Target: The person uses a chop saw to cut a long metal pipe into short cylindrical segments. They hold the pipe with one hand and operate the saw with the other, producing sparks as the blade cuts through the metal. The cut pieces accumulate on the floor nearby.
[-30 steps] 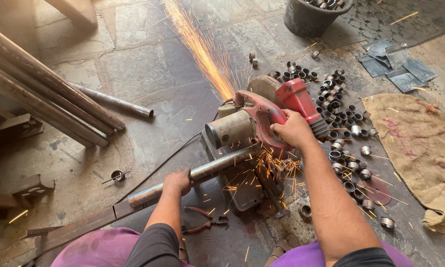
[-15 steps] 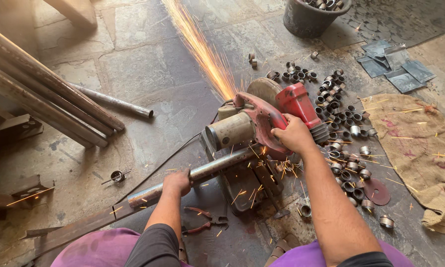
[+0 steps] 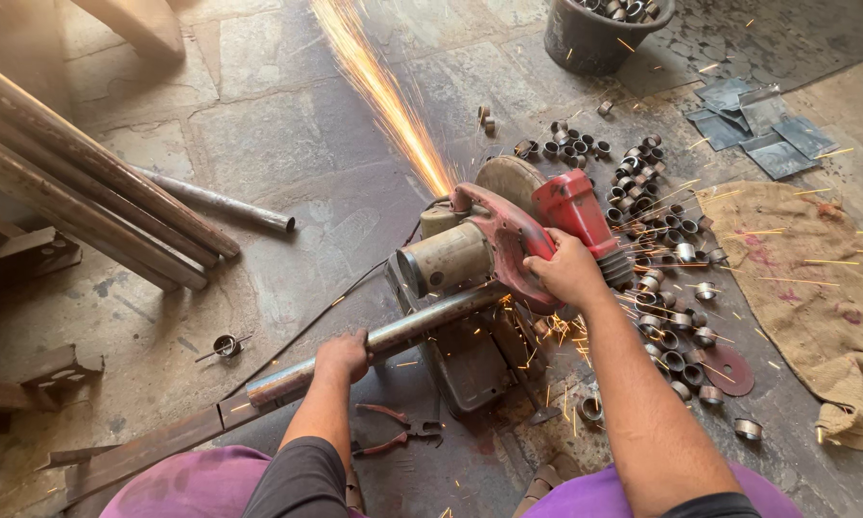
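Note:
A red chop saw (image 3: 508, 240) sits on the stone floor in front of me. My right hand (image 3: 567, 270) grips its handle, and the saw is pressed down. A long steel pipe (image 3: 393, 336) lies across the saw's base under the blade. My left hand (image 3: 343, 357) is closed around that pipe, left of the saw. A stream of orange sparks (image 3: 383, 96) shoots away from the blade toward the top of the view. Smaller sparks scatter to the right.
Many short cut pipe rings (image 3: 642, 221) litter the floor right of the saw. A burlap sack (image 3: 815, 288) lies far right, a black bucket (image 3: 594, 34) at the top, long pipes (image 3: 86, 201) at left, pliers (image 3: 393, 432) near my knee.
The saw has stayed down on the pipe with sparks still flying. Both hands keep their grip; the view has barely shifted.

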